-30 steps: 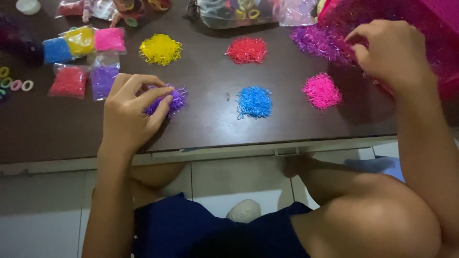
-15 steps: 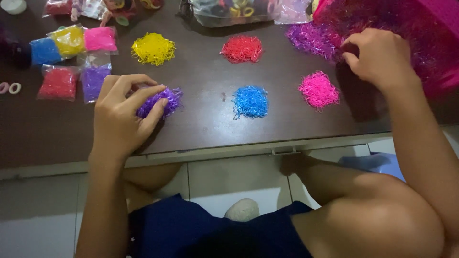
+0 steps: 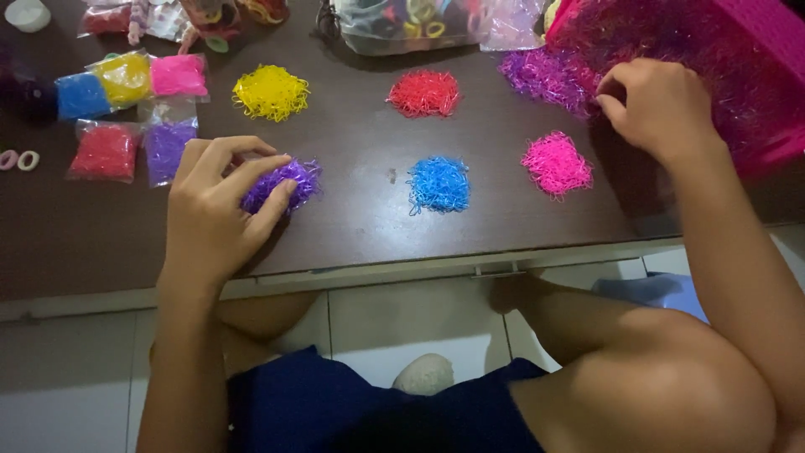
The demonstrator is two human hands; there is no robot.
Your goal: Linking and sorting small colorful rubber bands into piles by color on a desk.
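The left hand [image 3: 214, 210] lies low with its fingers [image 3: 251, 172] curled in (thumb tucked at the side). The right hand [image 3: 658, 105] is up higher, fingers bent, pinching.
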